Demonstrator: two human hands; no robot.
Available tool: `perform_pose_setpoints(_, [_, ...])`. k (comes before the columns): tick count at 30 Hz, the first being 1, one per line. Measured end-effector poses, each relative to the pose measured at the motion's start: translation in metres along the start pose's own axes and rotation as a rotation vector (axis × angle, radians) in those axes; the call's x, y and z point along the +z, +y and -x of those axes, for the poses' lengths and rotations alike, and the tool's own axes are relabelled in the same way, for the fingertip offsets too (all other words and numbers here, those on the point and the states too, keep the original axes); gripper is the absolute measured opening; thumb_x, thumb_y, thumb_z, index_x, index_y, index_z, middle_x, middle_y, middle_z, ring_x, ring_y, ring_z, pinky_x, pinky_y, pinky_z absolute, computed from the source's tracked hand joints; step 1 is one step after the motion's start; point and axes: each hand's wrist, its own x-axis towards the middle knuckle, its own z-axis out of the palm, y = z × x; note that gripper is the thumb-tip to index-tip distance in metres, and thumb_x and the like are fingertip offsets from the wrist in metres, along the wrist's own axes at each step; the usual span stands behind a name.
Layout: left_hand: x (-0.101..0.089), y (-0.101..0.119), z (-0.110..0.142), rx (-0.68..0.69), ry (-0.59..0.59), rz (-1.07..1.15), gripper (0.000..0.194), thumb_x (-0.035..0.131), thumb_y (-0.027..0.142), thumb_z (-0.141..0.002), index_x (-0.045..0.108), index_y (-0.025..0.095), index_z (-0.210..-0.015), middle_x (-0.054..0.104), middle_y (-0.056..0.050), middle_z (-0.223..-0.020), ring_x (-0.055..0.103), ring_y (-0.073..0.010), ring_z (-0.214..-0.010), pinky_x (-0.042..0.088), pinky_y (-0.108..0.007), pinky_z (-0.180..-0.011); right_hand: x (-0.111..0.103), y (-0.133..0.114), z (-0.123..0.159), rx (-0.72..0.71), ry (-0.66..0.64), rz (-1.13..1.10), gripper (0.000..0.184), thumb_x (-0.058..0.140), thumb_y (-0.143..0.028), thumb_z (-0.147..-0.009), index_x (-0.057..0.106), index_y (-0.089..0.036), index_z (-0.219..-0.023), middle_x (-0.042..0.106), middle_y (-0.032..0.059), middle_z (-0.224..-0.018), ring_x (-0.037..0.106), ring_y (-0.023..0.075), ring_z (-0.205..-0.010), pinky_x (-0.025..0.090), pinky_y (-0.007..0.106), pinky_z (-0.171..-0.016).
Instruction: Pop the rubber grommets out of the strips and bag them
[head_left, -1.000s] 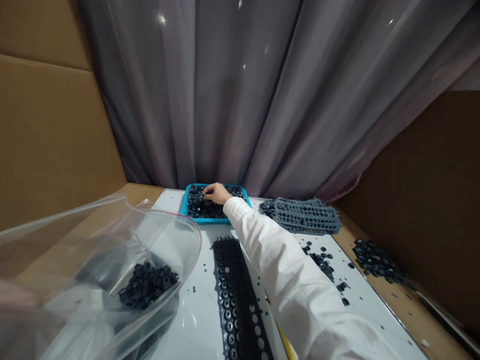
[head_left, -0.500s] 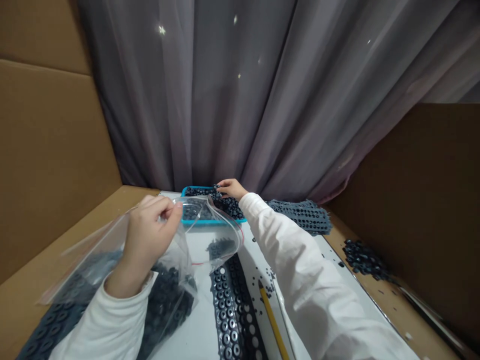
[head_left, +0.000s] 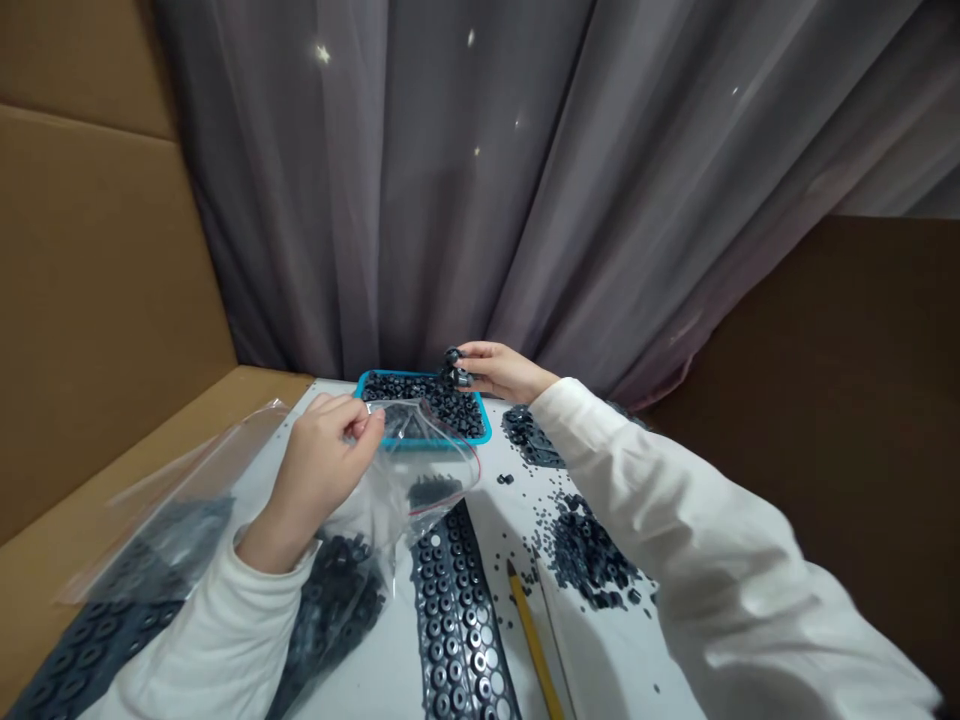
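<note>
My left hand [head_left: 326, 462] is closed on the rim of a clear zip-lock bag [head_left: 375, 500], whose mouth with a red seal line gapes to the right. Many small black rubber parts [head_left: 334, 590] lie in the bag's lower part. Beyond it sits a blue-rimmed tray [head_left: 486, 437] filled with similar black pieces. Over the tray's right side, my right hand [head_left: 502, 368] pinches a small clump of black rubber parts [head_left: 454, 370] between thumb and fingers. The bag overlaps the tray's near edge from this viewpoint.
A black sheet of ring-shaped parts [head_left: 454, 620] lies on the white table, beside a yellow pencil-like stick [head_left: 534, 640]. Loose black bits [head_left: 592, 555] are heaped to the right, and another sheet [head_left: 529, 435] lies behind. Cardboard walls [head_left: 97, 300] and a grey curtain [head_left: 442, 200] enclose the table.
My right hand has lifted and shifted right from inside the tray, now with a bigger clump showing in its fingers. My left hand and the bag have moved slightly right.
</note>
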Motion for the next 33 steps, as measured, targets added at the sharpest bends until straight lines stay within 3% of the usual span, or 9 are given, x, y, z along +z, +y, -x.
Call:
perform_pose_setpoints(4, [-0.005,0.01,0.0,0.032,0.037,0.011,0.034,0.051,0.021,-0.084,0.036,0.018,-0.053,0.041,0.002,-0.053,0.041,-0.0135,-0.06,0.031,-0.027,-0.06,0.017,-0.011,0.034,0.026,-0.221,-0.107,0.008,0.064,-0.008,-0.077,0.063,-0.014,-0.083,0.065,-0.002,-0.069,0.062,0.0072,-0.063,0.056,0.023,-0.064])
perform_pose_setpoints(7, [-0.011,0.019,0.003,0.06,0.058,0.048,0.034,0.052,0.019,-0.084,0.035,0.018,-0.054,0.04,0.003,-0.054,0.04,-0.013,-0.059,0.031,-0.027,-0.059,0.03,-0.008,0.051,0.075,-0.295,-0.161,0.012,0.07,-0.012,-0.073,0.063,-0.014,-0.082,0.065,-0.0025,-0.069,0.062,0.0075,-0.061,0.055,0.022,-0.061])
perform_pose_setpoints(15, [-0.027,0.033,0.009,0.091,0.106,0.123,0.034,0.054,0.017,-0.081,0.034,0.018,-0.053,0.035,0.004,-0.053,0.037,-0.0121,-0.057,0.029,-0.027,-0.056,0.055,0.005,0.068,0.194,-0.384,-0.221,0.024,0.08,-0.017,-0.063,0.064,-0.014,-0.079,0.066,-0.0024,-0.068,0.064,0.0088,-0.062,0.053,0.021,-0.059])
perform_pose_setpoints(26, [-0.035,0.036,0.011,0.08,0.123,0.138,0.034,0.054,0.017,-0.081,0.035,0.019,-0.053,0.034,0.004,-0.053,0.036,-0.0127,-0.057,0.029,-0.028,-0.056,0.062,-0.003,0.084,0.194,-0.431,-0.19,0.021,0.077,-0.018,-0.067,0.065,-0.015,-0.084,0.066,-0.003,-0.074,0.06,0.0055,-0.065,0.048,0.019,-0.063])
perform_pose_setpoints(33, [-0.04,0.04,0.013,0.071,0.123,0.155,0.034,0.054,0.019,-0.082,0.035,0.019,-0.053,0.035,0.003,-0.053,0.037,-0.0136,-0.057,0.03,-0.029,-0.057,0.069,-0.005,0.092,0.205,-0.413,-0.211,0.026,0.082,-0.023,-0.06,0.066,-0.014,-0.078,0.066,-0.0039,-0.07,0.061,0.0051,-0.063,0.049,0.018,-0.061])
